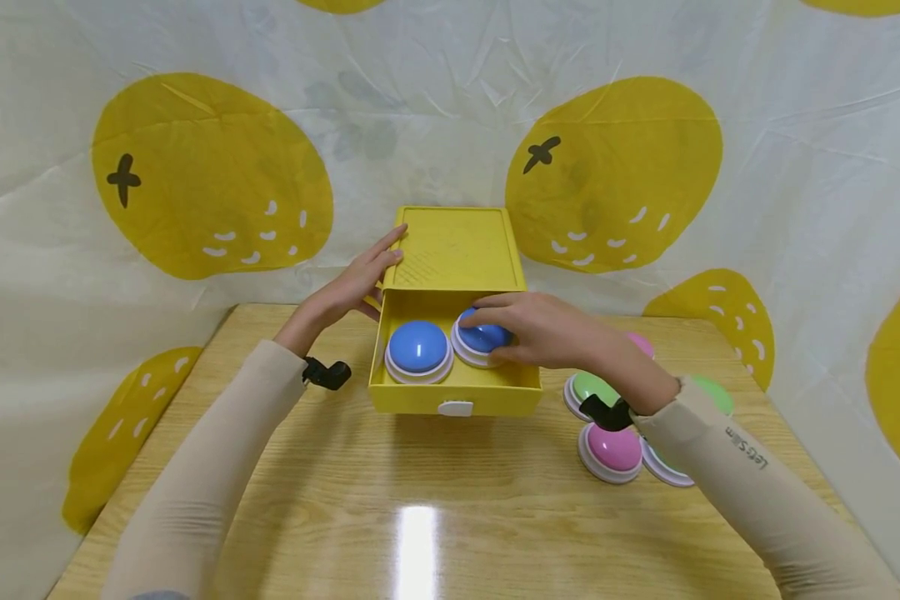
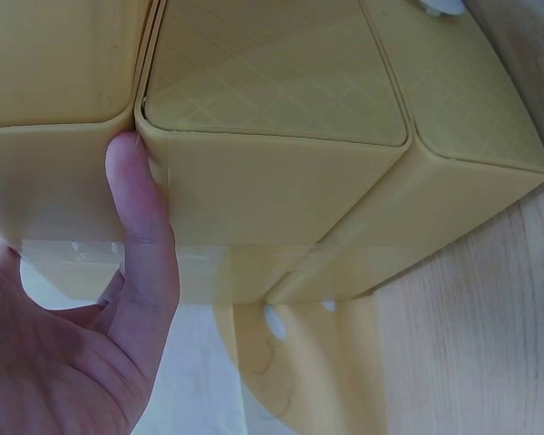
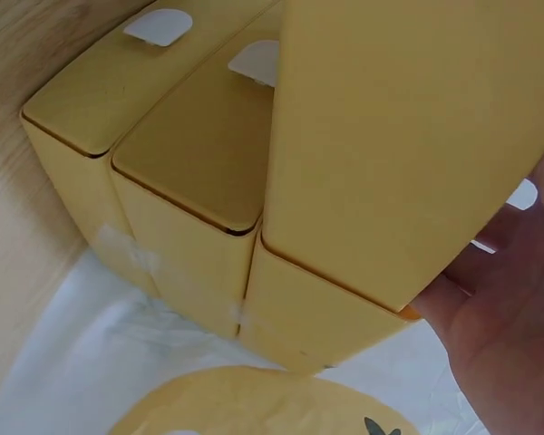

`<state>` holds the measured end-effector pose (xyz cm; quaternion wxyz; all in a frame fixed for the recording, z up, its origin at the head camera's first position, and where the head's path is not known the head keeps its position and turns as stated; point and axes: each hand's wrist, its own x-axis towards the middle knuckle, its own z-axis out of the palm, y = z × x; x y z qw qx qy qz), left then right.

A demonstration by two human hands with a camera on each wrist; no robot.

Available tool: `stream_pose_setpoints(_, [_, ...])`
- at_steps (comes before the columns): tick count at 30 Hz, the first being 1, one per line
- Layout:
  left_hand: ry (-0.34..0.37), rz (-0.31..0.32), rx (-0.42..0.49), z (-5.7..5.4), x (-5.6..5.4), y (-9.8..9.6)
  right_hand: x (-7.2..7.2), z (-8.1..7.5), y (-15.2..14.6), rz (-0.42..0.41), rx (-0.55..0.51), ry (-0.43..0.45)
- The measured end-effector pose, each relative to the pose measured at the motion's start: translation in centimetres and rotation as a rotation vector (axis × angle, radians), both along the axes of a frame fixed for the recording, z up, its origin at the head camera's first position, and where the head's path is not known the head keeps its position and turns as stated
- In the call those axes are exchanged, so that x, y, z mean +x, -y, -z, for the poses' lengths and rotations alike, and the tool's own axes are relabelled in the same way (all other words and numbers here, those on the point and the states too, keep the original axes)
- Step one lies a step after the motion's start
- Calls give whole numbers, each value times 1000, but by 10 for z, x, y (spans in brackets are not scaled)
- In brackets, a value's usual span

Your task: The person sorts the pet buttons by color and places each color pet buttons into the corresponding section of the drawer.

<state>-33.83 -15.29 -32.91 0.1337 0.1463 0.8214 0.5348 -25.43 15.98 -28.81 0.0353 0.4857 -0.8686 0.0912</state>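
A yellow drawer cabinet [image 1: 457, 246] stands at the back of the table with its top drawer [image 1: 495, 402] pulled out. Inside sit two blue dome push buttons with white rims, the left button [image 1: 418, 348] and the right button [image 1: 482, 337]. My right hand [image 1: 551, 332] reaches over the drawer's right side and grips the right button with fingers and thumb. In the right wrist view, the drawer wall hides most of that hand's fingers. My left hand [image 1: 352, 287] rests against the cabinet's left side, its thumb [image 2: 138, 195] lying straight along the yellow wall.
To the right, under my right forearm, lie several more push buttons, among them a pink button [image 1: 613, 450] and a green button [image 1: 592, 388]. A white curtain [image 1: 420, 125] with yellow fruit prints hangs behind the wooden table [image 1: 330, 500]. Lower drawers [image 3: 190, 136] are closed.
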Motion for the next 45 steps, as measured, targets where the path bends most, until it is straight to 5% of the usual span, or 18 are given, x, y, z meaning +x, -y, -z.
stream_pose_setpoints(17, [25, 6, 1, -2, -2, 0, -2, -2, 2, -34, -109, -136])
stream_pose_setpoints(36, [23, 2, 0, -2, -1, -1, -13, 4, 14, 118, -139, -242])
stream_pose_setpoints(45, [27, -5, 4, -1, -1, -1, -13, 2, 13, 122, -151, -231])
